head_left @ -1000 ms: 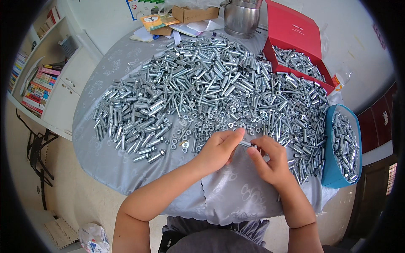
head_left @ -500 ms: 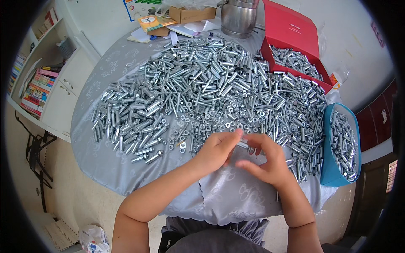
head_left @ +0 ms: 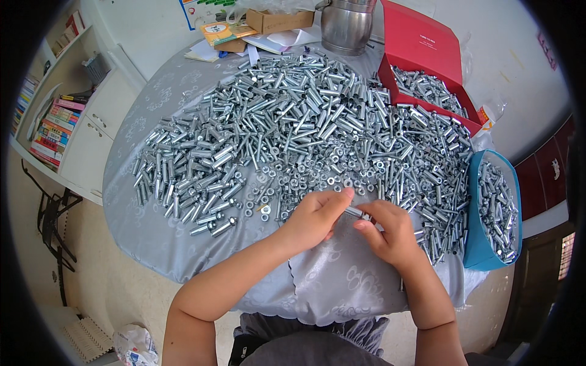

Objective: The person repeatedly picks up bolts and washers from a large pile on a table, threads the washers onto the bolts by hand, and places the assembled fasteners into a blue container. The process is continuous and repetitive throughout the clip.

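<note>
My left hand [head_left: 312,216] is closed round one end of a silver anchor bolt [head_left: 353,211], just above the near edge of the pile. The bolt's other end points toward my right hand [head_left: 392,230]. There, my right thumb and fingers pinch a small hex nut [head_left: 365,216] at the bolt's tip. How far the nut sits on the thread is too small to tell. Beyond my hands lies a heap of metal sleeves and bolts [head_left: 305,116], with loose nuts and washers [head_left: 299,178] in front of it. Several assembled anchor bolts [head_left: 223,227] lie at the left.
A red box [head_left: 421,36] with an open lid holds more metal parts at the back right. Near the right edge stands a blue bin [head_left: 475,226] of bolts. A steel pot [head_left: 347,27], a cardboard box [head_left: 278,22] and papers sit at the back of the cloth-covered table [head_left: 342,287].
My right thumb and fingers have come together on the nut at the bolt's end; half a second ago they were spread apart. My left hand has barely moved.
</note>
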`<state>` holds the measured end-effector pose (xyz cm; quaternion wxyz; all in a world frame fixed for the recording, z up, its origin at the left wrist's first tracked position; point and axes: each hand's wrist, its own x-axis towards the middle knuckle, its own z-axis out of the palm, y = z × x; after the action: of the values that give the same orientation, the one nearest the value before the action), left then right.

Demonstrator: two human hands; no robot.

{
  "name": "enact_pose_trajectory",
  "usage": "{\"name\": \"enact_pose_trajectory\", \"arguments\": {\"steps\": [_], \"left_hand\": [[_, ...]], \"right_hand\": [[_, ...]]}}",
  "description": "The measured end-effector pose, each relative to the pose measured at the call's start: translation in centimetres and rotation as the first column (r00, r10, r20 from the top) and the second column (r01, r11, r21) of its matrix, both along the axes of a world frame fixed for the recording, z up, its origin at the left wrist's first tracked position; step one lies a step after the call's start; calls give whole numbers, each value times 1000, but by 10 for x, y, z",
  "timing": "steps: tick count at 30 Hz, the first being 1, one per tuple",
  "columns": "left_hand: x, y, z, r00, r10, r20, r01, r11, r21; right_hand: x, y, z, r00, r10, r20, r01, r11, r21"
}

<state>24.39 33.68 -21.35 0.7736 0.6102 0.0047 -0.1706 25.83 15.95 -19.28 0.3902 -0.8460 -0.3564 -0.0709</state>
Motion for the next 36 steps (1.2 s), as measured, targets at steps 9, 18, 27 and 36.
{"name": "enact_pose_trajectory", "arguments": {"steps": [9,18,27,36], "left_hand": [[-1,0,-1,1000,-8,23,7,1000,29],[-2,0,-1,999,-43,15,42,998,55],[-3,-1,1,999,-47,4,46,996,72],[-3,-2,1,999,-44,-11,44,998,38]], "right_hand": [[1,-2,-5,1000,23,10,-23,1000,21],[3,-1,-4,997,60,39,-63,995,83],[4,0,-5,997,59,53,-61,997,39],[-3,4,4,999,-24,-35,28,995,100]]}}
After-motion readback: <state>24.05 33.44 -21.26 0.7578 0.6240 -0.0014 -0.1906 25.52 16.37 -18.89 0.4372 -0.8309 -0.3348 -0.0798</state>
